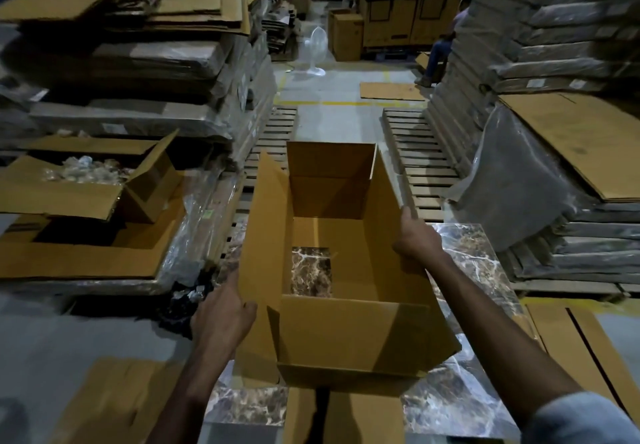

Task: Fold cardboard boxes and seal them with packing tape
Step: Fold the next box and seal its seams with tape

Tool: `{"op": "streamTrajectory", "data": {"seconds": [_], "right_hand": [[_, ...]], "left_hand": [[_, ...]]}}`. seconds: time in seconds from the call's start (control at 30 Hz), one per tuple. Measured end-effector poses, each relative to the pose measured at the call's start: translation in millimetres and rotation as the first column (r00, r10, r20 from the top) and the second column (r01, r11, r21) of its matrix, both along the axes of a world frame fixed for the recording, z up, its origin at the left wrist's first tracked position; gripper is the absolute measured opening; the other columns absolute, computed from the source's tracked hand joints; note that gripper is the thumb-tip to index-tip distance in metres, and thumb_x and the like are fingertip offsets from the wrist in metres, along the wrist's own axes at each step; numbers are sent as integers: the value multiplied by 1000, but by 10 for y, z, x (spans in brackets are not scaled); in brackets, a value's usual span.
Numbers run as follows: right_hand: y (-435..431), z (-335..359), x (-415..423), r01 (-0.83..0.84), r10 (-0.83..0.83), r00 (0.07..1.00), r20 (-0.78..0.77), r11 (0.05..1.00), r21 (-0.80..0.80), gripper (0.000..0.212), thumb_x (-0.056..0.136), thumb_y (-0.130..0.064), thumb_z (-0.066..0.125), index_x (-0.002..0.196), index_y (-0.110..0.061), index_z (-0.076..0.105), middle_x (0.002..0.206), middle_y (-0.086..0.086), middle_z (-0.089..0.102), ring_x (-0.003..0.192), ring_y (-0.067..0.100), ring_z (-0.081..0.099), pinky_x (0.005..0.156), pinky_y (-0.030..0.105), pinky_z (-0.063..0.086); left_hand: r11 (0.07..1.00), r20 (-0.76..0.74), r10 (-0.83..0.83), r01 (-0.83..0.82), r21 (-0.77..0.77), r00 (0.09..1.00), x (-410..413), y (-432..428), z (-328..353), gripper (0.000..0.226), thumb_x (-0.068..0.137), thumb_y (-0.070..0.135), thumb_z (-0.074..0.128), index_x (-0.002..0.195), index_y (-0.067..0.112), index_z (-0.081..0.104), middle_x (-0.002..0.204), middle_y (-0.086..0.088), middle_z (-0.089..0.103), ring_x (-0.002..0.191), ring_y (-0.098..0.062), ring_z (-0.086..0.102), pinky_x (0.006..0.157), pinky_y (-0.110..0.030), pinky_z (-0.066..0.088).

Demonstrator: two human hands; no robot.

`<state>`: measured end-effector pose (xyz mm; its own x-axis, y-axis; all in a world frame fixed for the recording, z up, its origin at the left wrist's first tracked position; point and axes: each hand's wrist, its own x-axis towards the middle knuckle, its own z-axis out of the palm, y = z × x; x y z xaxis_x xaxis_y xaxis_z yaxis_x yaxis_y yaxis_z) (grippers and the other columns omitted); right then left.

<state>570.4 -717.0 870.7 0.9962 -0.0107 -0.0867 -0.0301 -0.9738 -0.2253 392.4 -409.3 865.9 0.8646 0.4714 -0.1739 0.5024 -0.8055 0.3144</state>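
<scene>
Marbled slab [478, 246] underneath; arms outstretched, left hand [223, 319] and right hand [417, 236] fingers around cardboard box [346, 333] flaps.

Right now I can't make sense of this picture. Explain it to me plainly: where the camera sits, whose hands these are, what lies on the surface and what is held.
There is no machine here. A person wears one wide-angle camera on the head, looking forward and down, so both arms are their own. The left hand grips the left flap of an opened cardboard box, and the right hand grips its right flap. The box stands on a marble-patterned slab, which shows through a gap in the box's unclosed bottom. Around it are wooden pallets, flattened cartons and another open carton holding plastic-wrapped goods.
</scene>
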Motion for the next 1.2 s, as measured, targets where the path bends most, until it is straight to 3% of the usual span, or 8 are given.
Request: {"op": "streamTrajectory", "data": {"seconds": [0.3, 0.4, 0.5, 0.67, 0.77, 0.87, 1.0, 1.2], "right_hand": [[-361, -254, 14, -58, 45, 964, 261, 997, 41, 78, 94, -19, 66, 159, -25, 22, 105, 8, 67, 69, 18, 62, 45, 32, 45], [-727, -440, 4, -135, 221, 933, 283, 946, -296, 70, 96, -41, 60, 156, -20, 29, 158, 9, 39, 126, 32, 55, 80, 44, 56], [-939, -709, -201, -184, 227, 971, 80, 913, -364, 67, 104, -58, 27, 161, -23, 24, 171, 5, 19, 156, 29, 18, 123, 58, 24], [-859, -1235, -669, -139, 137, 990, -19, 981, -133, 95, 84, -79, -14, 164, -32, 5, 172, -3, -5, 160, 22, -3, 125, 55, 1], [-671, -1538, -831, -13, 29, 998, -64, 971, 238, 98, 83, -89, 6, 164, -35, 8, 172, -3, 0, 160, 24, 1, 126, 59, 7], [-528, -1679, -894, 76, -35, 995, -93, 870, 487, 97, 83, -92, 28, 163, -39, 11, 173, -3, 13, 158, 25, 14, 124, 63, 17], [-451, -1656, -987, 127, -94, 992, -85, 773, 622, 88, 84, -92, 26, 158, -46, 25, 168, -6, 30, 154, 20, 28, 121, 61, 28], [-346, -1208, -1586, 145, -407, 910, -72, 151, 978, 74, 94, -78, 40, 144, -26, 56, 132, 1, 71, 123, 16, 66, 105, 48, 50]], "left_hand": [[999, 23, 46, -46, 27, 999, -133, 171, -378, 81, 101, 27, 55, 162, 43, 6, 134, -8, 60, 97, -29, 59, 73, -36, 39], [997, -6, 61, -62, -53, 998, -138, 309, -549, 68, 103, 26, 53, 161, 45, 22, 143, -8, 55, 116, -31, 59, 78, -37, 42], [990, -47, 80, -84, -110, 996, -122, 391, -692, 62, 102, 24, 52, 158, 42, 33, 152, -8, 47, 129, -33, 51, 95, -44, 46], [1000, 78, 5, -3, -20, 997, -112, 219, -926, 55, 104, 24, 50, 156, 37, 43, 171, -10, 22, 152, -36, 27, 117, -59, 35], [999, 127, -47, 43, 30, 991, -123, 34, -1147, 61, 107, 57, 31, 162, 30, 28, 173, -12, 12, 160, -32, 8, 126, -53, 3], [988, 62, -77, 85, -129, 995, -93, -67, -1449, 72, 100, 70, 12, 163, 37, 4, 175, -3, 1, 161, -26, 4, 129, -56, 8], [952, 137, 18, 24, -305, 990, -36, -61, -1529, 58, 106, 52, 40, 161, 39, 28, 173, 3, 16, 158, -25, 16, 124, -59, 22], [939, 203, 31, 41, -341, 979, 164, 126, -1399, 84, 87, 87, 23, 157, 43, 35, 171, 5, 25, 156, -24, 23, 121, -66, 22]]}}
